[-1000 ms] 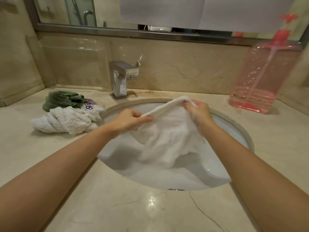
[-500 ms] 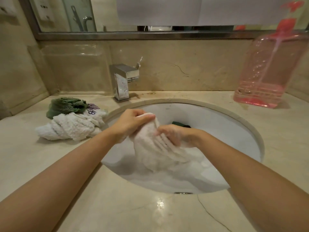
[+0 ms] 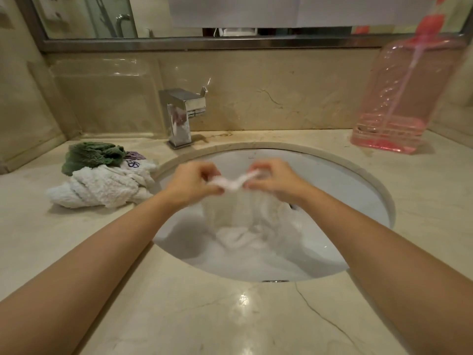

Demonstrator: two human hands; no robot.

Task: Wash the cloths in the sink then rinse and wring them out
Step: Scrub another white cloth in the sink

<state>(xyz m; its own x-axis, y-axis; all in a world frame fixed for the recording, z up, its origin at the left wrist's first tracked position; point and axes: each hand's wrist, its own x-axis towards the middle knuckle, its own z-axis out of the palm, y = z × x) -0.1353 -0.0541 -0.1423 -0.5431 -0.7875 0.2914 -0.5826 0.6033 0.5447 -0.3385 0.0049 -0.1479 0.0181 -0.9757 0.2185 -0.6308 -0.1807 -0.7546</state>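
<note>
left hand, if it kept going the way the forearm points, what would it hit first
Likely the right hand: the left hand points up and to the right, both pinching the white cloth's top edge over the sink. Depth is unclear; it could pass behind.

A chrome square faucet (image 3: 183, 116) stands on the beige marble table (image 3: 204, 316) against the backsplash. At the far right sits a clear pink pump bottle (image 3: 401, 98), nearly drained. A metal-framed mirror (image 3: 204, 19) runs above.
</note>
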